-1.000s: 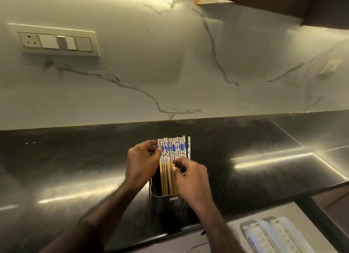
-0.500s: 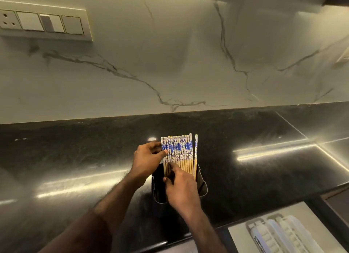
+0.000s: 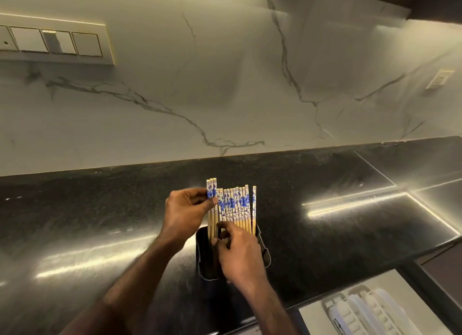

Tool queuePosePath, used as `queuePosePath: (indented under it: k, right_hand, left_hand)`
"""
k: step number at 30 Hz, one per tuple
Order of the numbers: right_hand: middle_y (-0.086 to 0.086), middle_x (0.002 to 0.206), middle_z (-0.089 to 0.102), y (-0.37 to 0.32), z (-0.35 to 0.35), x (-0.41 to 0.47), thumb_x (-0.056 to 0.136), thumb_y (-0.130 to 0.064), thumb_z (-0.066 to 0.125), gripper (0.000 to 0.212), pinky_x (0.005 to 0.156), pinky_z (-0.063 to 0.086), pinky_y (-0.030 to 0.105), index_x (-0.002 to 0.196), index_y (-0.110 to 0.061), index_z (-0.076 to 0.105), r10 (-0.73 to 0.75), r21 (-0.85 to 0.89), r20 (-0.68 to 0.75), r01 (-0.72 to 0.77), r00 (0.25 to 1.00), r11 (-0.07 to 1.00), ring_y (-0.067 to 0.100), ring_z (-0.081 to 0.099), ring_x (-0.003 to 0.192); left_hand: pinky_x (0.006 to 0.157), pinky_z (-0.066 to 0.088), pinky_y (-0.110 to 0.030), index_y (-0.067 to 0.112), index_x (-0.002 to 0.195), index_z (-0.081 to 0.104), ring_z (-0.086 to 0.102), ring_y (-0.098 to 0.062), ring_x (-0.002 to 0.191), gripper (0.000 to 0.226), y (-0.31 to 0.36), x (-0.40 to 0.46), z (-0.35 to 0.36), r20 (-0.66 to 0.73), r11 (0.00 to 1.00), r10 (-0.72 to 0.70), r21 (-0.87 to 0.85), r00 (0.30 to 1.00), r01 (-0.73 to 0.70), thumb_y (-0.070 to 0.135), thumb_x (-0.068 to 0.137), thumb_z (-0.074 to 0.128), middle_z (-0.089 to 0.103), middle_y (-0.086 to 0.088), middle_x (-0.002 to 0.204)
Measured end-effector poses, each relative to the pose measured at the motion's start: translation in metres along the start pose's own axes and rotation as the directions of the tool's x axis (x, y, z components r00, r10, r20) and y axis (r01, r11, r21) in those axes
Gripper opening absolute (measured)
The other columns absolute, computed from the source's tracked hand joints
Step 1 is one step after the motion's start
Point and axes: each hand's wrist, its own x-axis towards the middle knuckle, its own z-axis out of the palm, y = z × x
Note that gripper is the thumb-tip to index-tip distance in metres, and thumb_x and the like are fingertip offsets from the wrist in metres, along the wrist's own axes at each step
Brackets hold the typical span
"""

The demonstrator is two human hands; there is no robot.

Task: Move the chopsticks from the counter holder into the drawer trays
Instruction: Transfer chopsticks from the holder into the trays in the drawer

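Note:
Several bamboo chopsticks (image 3: 236, 204) with blue-and-white floral tops stand upright in a dark holder (image 3: 263, 253) on the black counter (image 3: 100, 222). My left hand (image 3: 183, 213) pinches a few chopsticks (image 3: 211, 189) at the left of the row; they sit higher than the others. My right hand (image 3: 238, 253) is over the holder's front, its fingers pressed on the lower shafts of the row. White drawer trays (image 3: 362, 312) show at the bottom right, in an open drawer below the counter edge.
A marble backsplash (image 3: 225, 84) rises behind the counter, with a switch panel (image 3: 55, 43) at the upper left and a small outlet (image 3: 440, 79) at the right. A dark cabinet (image 3: 437, 1) hangs at the top right.
My left hand has lifted a few chopsticks at the left end above the rest of the row. The camera has tilted down and closer.

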Motion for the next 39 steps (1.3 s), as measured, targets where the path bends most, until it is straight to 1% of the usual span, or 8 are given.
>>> queuePosePath:
  k: [3,8,12,18,22,29,33,39]
  right_hand:
    - [-0.008,0.113,0.07,-0.014,-0.014,0.001,0.093,-0.024,0.061,0.032,0.086,0.051,0.017,0.125,-0.027,0.06,-0.035,0.034,-0.076,0.038,0.996,0.999,0.002,0.064,0.098]
    - [-0.005,0.09,0.073,-0.042,-0.046,-0.001,0.094,-0.027,0.06,0.014,0.08,0.056,0.032,0.105,-0.023,0.069,-0.119,0.196,-0.1,0.137,0.988,0.971,0.007,0.067,0.083]
    - [-0.007,0.089,0.074,-0.056,-0.074,-0.01,0.089,-0.021,0.067,0.013,0.078,0.057,0.024,0.1,-0.024,0.072,-0.163,0.407,-0.079,0.181,0.984,0.896,0.007,0.069,0.086]
    - [-0.004,0.092,0.076,-0.049,-0.106,-0.032,0.089,-0.015,0.066,0.018,0.074,0.057,0.023,0.103,-0.024,0.073,-0.132,0.53,-0.028,0.127,0.991,0.839,0.011,0.072,0.083]
    - [-0.008,0.095,0.076,-0.032,-0.127,-0.049,0.088,-0.016,0.067,0.02,0.078,0.058,0.026,0.106,-0.025,0.073,-0.084,0.507,-0.044,0.094,0.996,0.857,0.008,0.072,0.088]
    - [-0.013,0.086,0.076,0.012,-0.176,-0.085,0.089,-0.016,0.067,0.019,0.067,0.055,0.014,0.092,-0.034,0.072,-0.03,0.442,-0.115,0.078,0.993,0.894,0.005,0.072,0.079]
    - [-0.005,0.083,0.077,0.053,-0.209,-0.114,0.089,-0.015,0.067,0.012,0.065,0.053,0.012,0.096,-0.021,0.074,0.027,0.438,-0.151,0.043,0.988,0.898,0.007,0.073,0.075]
    - [0.001,0.084,0.077,0.128,-0.27,-0.164,0.09,-0.016,0.066,0.014,0.073,0.059,0.022,0.098,-0.01,0.075,0.091,0.368,-0.158,-0.027,0.983,0.929,0.011,0.073,0.074]
  left_hand:
    - [0.07,0.057,-0.02,0.021,0.095,0.073,0.074,-0.01,0.081,0.022,0.04,0.003,-0.01,0.03,0.995,0.102,-0.02,0.994,-0.101,0.009,0.077,0.075,0.077,0.005,0.086]
    - [0.067,0.058,-0.022,0.019,0.092,0.074,0.075,-0.015,0.08,0.026,0.114,-0.001,-0.023,0.115,0.967,0.235,-0.126,0.965,-0.22,0.018,0.067,0.077,0.078,0.001,0.086]
    - [0.072,0.06,-0.032,0.008,0.098,0.073,0.075,-0.023,0.085,0.036,0.152,-0.008,-0.028,0.137,0.949,0.276,-0.193,0.951,-0.248,0.019,0.064,0.078,0.078,-0.007,0.089]
    - [0.065,0.059,-0.025,0.01,0.091,0.073,0.075,-0.022,0.08,0.034,0.176,-0.025,-0.01,0.179,0.94,0.273,-0.258,0.945,-0.223,0.02,0.059,0.078,0.078,-0.007,0.085]
    - [0.066,0.06,-0.027,0.012,0.088,0.074,0.075,-0.022,0.081,0.03,0.179,-0.037,0.016,0.236,0.942,0.252,-0.281,0.939,-0.183,0.02,0.059,0.078,0.078,-0.007,0.085]
    - [0.073,0.061,-0.032,0.009,0.094,0.073,0.075,-0.024,0.085,0.035,0.179,-0.064,0.083,0.323,0.957,0.228,-0.247,0.918,-0.151,0.023,0.062,0.078,0.078,-0.008,0.089]
    - [0.072,0.06,-0.029,0.012,0.091,0.074,0.074,-0.023,0.085,0.033,0.177,-0.091,0.139,0.382,0.964,0.211,-0.235,0.9,-0.127,0.025,0.061,0.078,0.077,-0.008,0.089]
    - [0.065,0.057,-0.022,0.012,0.092,0.074,0.075,-0.022,0.084,0.028,0.165,-0.143,0.234,0.423,0.97,0.165,-0.235,0.891,-0.068,0.019,0.066,0.076,0.077,-0.008,0.088]
